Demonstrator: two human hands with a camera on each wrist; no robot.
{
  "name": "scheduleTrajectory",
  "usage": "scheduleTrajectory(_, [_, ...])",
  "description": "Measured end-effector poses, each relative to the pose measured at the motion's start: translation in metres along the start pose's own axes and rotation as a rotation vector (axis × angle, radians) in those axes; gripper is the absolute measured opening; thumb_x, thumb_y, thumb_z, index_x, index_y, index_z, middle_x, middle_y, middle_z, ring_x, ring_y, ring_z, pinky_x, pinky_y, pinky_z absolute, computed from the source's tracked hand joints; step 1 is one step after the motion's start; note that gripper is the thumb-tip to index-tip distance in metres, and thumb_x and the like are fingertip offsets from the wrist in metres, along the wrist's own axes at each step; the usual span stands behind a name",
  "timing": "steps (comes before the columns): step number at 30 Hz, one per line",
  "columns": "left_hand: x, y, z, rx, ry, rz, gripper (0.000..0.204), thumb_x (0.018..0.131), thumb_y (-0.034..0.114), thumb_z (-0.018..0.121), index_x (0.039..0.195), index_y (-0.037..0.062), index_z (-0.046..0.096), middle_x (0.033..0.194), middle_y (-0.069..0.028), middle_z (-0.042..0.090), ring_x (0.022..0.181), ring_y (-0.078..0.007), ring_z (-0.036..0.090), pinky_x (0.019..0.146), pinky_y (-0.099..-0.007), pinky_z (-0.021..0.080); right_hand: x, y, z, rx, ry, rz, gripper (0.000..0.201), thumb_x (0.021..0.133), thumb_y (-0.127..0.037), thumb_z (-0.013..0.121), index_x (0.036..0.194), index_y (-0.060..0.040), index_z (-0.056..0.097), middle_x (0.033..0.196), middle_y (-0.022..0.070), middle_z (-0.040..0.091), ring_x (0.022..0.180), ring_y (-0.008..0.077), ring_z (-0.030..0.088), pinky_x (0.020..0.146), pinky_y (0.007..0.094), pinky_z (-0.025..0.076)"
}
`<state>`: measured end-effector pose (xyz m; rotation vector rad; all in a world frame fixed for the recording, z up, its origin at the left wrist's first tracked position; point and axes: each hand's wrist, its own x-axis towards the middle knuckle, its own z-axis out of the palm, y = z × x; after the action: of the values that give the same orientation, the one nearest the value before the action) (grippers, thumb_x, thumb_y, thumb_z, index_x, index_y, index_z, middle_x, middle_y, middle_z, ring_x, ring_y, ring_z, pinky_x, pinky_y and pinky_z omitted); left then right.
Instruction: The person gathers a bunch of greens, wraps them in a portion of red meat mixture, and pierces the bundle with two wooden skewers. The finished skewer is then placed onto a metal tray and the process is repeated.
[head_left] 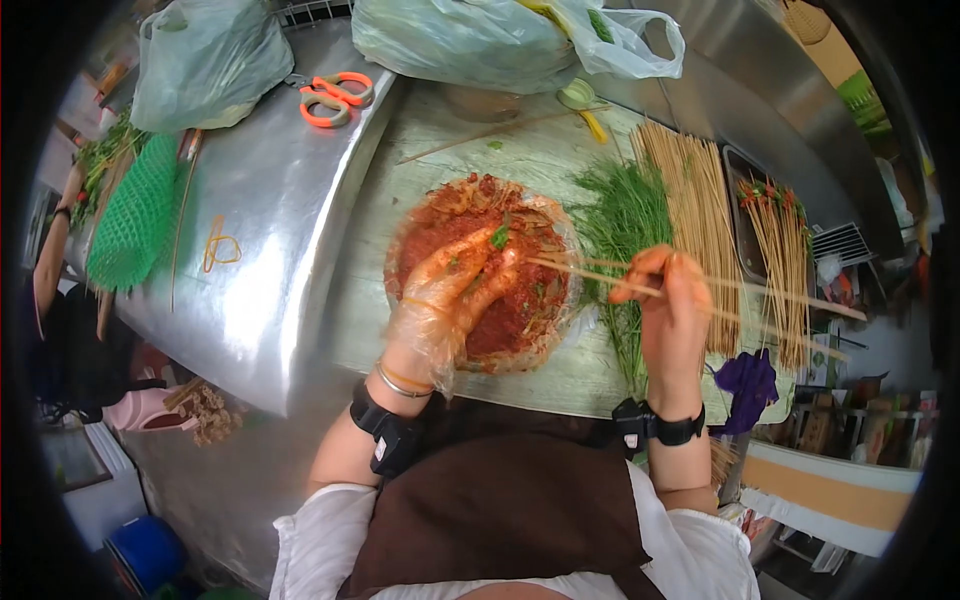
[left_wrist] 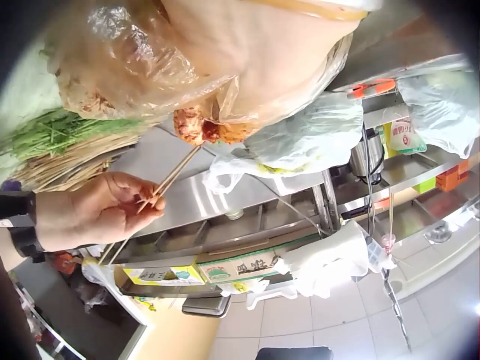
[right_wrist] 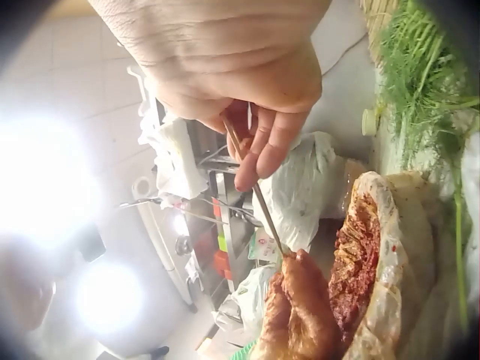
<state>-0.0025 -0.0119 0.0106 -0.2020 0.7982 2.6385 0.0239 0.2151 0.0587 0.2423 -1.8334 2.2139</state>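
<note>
A plastic-lined bowl of red, sauce-coated food (head_left: 520,320) sits on the pale board. Over it my left hand (head_left: 450,285), in a clear glove smeared with sauce, pinches a red-coated piece (left_wrist: 192,126) at the tips of thin wooden skewers (left_wrist: 176,171). A green leaf (head_left: 499,237) lies at its fingers. My bare right hand (head_left: 675,310) pinches the skewers (right_wrist: 262,202) between thumb and fingers, to the right of the bowl, their long ends pointing right.
Green herbs (head_left: 630,205), a pile of skewers (head_left: 690,210) and a metal tray (head_left: 745,170) with filled skewers lie right. Plastic bags (head_left: 470,40) stand at the back. Orange-handled scissors (head_left: 335,98) and green netting (head_left: 135,215) lie left on the steel counter (head_left: 270,180).
</note>
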Motion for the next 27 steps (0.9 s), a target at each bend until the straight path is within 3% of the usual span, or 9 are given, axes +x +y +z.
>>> scheduleTrajectory(5, [0.001, -0.002, 0.001, -0.058, 0.033, 0.051, 0.032, 0.094, 0.008, 0.051, 0.125, -0.0004, 0.050, 0.126, -0.0122, 0.053, 0.116, -0.0266, 0.053, 0.096, -0.0399, 0.048, -0.020, 0.011, 0.024, -0.240, -0.049, -0.148, 0.034, 0.098, -0.023, 0.047, 0.086, 0.0050, 0.060, 0.088, 0.0137, 0.056, 0.070, 0.0214, 0.065, 0.067, 0.0301, 0.053])
scheduleTrajectory(12, [0.005, -0.004, -0.006, -0.057, 0.047, 0.077, 0.032, 0.093, 0.007, 0.052, 0.125, 0.0001, 0.050, 0.125, -0.0121, 0.053, 0.114, -0.0252, 0.054, 0.095, -0.0391, 0.049, -0.022, 0.014, 0.038, -0.399, -0.101, -0.272, 0.029, 0.097, -0.020, 0.047, 0.088, 0.0033, 0.062, 0.087, 0.0135, 0.058, 0.076, 0.0205, 0.063, 0.069, 0.0296, 0.051])
scheduleTrajectory(15, [0.005, -0.005, -0.005, -0.044, 0.050, 0.094, 0.033, 0.093, 0.007, 0.053, 0.125, 0.0001, 0.050, 0.125, -0.0118, 0.054, 0.112, -0.0245, 0.056, 0.094, -0.0383, 0.049, -0.023, 0.012, 0.042, -0.471, -0.128, -0.264, 0.025, 0.096, -0.017, 0.049, 0.089, 0.0023, 0.063, 0.086, 0.0138, 0.060, 0.075, 0.0215, 0.062, 0.067, 0.0292, 0.049])
scheduleTrajectory(27, [0.007, -0.011, -0.004, 0.019, 0.116, 0.209, 0.035, 0.093, 0.007, 0.052, 0.127, -0.0007, 0.047, 0.122, -0.0134, 0.054, 0.110, -0.0262, 0.057, 0.092, -0.0395, 0.051, -0.020, 0.020, 0.051, -0.627, -0.228, -0.530, 0.012, 0.087, -0.008, 0.059, 0.093, 0.0004, 0.065, 0.088, 0.0128, 0.060, 0.067, 0.0221, 0.059, 0.055, 0.0284, 0.047])
